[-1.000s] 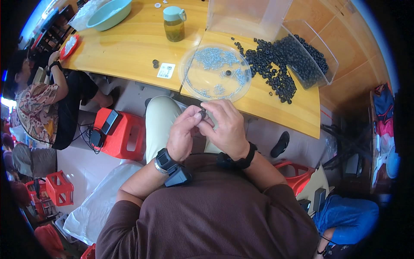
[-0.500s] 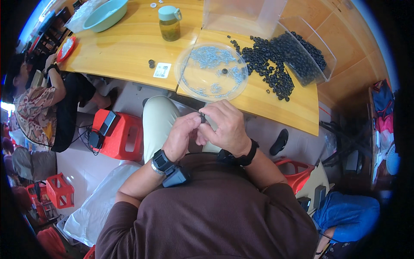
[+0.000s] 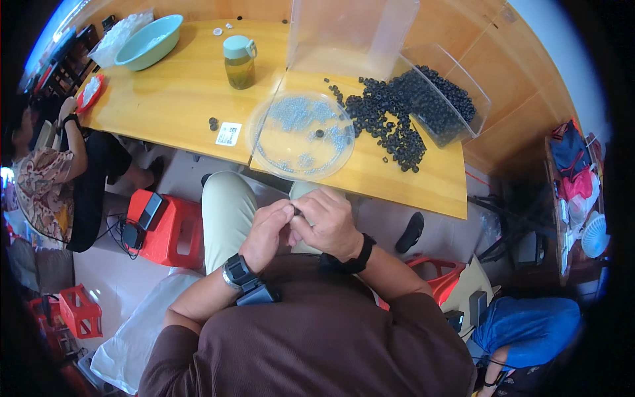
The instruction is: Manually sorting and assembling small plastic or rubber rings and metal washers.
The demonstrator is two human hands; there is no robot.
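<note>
Over my lap, in front of the table edge, my left hand (image 3: 266,231) and my right hand (image 3: 327,223) meet with fingertips pinched together. Between them shows a bit of a small black ring-shaped part (image 3: 296,210), mostly covered by the fingers. Just beyond my hands, a round clear plastic lid or shallow tray (image 3: 301,171) lies on the table, with many tiny bluish-silver pieces (image 3: 297,112) spread in it. One black part (image 3: 319,133) rests among those pieces. Right of the tray is a heap of the same black parts (image 3: 390,119).
Black parts spill from a tipped clear bin (image 3: 456,122). A green-lidded bottle (image 3: 239,64), a white printed card (image 3: 229,134) and a pale green basin (image 3: 151,45) stand further left on the wooden table (image 3: 172,99). Another person (image 3: 49,178) sits at the left; a red stool (image 3: 173,228) is between us.
The whole view has shifted, so the table and everything on it sit lower and further left. My hands remain together, the fingers now covering more of the black part.
</note>
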